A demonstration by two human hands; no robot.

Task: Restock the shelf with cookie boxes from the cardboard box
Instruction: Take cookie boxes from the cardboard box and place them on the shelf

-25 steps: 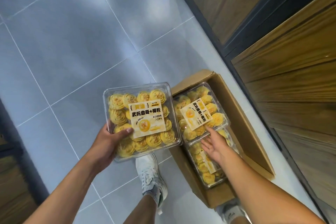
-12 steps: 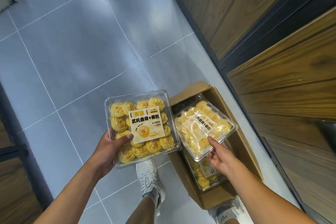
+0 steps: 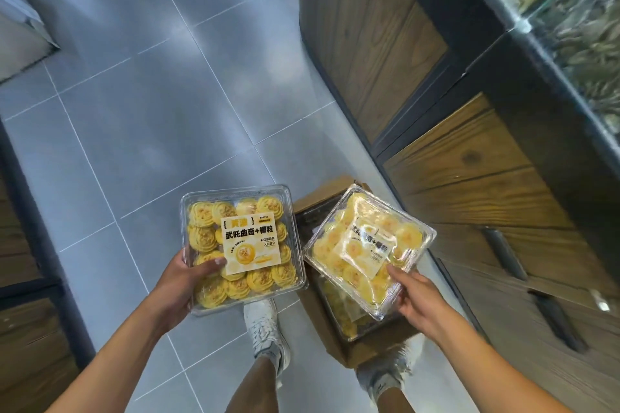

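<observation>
Left hand [image 3: 177, 285] grips one cookie box [image 3: 241, 245], right hand [image 3: 419, 298] grips a second cookie box [image 3: 365, 248] — neither shelved yet (more lie in the cardboard box [image 3: 369, 352])

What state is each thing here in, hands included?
Left hand: grips left cookie box, thumb on lid.
Left cookie box: closed, label facing up.
Right hand: grips right cookie box by a corner.
Right cookie box: closed, tilted.
Cardboard box: open, cookie packs inside.

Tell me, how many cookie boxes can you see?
3 cookie boxes: one in the left hand, one tilted in the right hand, one inside the cardboard box; more may hide underneath.
</observation>
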